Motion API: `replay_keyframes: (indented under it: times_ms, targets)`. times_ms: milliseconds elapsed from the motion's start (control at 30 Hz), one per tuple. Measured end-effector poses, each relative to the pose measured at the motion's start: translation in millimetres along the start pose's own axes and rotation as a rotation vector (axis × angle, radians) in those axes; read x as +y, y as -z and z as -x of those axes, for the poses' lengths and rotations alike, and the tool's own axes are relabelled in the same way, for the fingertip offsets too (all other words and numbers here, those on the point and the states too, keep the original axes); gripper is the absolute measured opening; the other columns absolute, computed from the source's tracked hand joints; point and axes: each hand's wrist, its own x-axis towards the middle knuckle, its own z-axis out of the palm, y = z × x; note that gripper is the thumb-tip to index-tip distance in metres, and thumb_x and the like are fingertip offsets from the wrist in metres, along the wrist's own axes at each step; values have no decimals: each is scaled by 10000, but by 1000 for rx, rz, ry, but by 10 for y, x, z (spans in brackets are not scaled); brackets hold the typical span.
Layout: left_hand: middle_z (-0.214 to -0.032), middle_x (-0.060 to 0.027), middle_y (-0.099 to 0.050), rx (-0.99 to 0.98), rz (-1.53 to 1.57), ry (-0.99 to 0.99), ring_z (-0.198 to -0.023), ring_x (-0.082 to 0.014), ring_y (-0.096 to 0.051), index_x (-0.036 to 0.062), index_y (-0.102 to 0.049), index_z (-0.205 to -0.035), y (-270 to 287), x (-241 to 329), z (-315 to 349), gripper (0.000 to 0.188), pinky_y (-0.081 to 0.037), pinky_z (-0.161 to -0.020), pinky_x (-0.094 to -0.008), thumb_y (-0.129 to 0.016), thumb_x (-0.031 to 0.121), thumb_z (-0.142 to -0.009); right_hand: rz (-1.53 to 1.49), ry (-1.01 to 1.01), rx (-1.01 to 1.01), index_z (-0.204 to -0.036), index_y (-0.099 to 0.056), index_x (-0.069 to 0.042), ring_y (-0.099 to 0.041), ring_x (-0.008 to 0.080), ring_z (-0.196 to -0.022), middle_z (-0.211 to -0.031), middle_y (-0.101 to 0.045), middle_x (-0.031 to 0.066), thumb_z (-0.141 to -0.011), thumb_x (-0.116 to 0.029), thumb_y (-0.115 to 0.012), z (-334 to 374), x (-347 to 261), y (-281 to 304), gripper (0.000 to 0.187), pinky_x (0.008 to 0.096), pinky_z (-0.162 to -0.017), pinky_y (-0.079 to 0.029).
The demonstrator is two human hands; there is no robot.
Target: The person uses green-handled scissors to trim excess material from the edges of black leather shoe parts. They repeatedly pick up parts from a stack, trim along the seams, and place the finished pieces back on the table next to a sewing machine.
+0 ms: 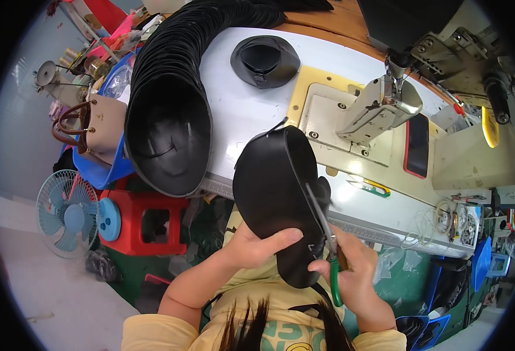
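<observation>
From where I stand, a curved black panel of smooth leather-like sheet [272, 181] is held up at the centre of the frame, in front of the white tabletop [225, 111], its broad end toward the top and its narrower end down by the person's yellow shirt; the bare left hand [260, 245] grips it at lower centre, thumb flat on the near face, the fingers mostly hidden behind; the bare right hand [354, 263], right of centre and low, is closed round a pair of metal scissors with green handles [331, 244], the visible blade lying along the panel's right edge; whether the blades are parted I cannot tell; the panel looks light to me, bendy yet firm enough to keep its curve, perhaps a little slippery on the smooth side, and I would guess it creases or scratches sooner than it breaks; the best hold seems to be a thumb-and-finger pinch low on the body, well clear of the blade, with the free edge left exposed; beyond, a long row of nested black moulded shells [172, 70] fills the upper left, a small black cupped piece [263, 58] lies at upper centre, and a pale metal sewing machine head [374, 111] stands at upper right.
</observation>
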Motion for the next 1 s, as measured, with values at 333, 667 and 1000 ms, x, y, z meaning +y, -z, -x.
replay_keyframes:
  times_ms: [333, 667, 1000]
  targets:
    - [-997, -80, -564, 114, 206, 90, -926, -162, -554, -11, -463, -1139, 77, 72, 48, 444, -454, -805, -303, -630, 21, -728, -396, -91, 204, -1222, -474, 2, -477, 79, -688, -931, -593, 92, -701, 8, -659, -170, 92, 107, 553, 207, -672, -405]
    - [-1113, -106, -535, -125, -73, 196, -1013, -176, -516, -21, -425, -1207, 125, 164, 146, 552, -418, -873, -316, -679, 48, -723, -509, -84, 37, -1135, -536, -20, -540, 62, -719, -817, -594, 26, -731, 64, -622, -338, 70, 65, 422, 189, -629, -426]
    - [-1086, -156, -568, 560, -515, -92, -993, -234, -561, -54, -377, -1254, 80, 986, 318, 593, -425, -883, -337, -572, 76, -709, -638, -303, 228, -1110, -513, -15, -465, 42, -654, -752, -532, 13, -753, 86, -564, -307, 179, 279, 375, 169, -575, -376]
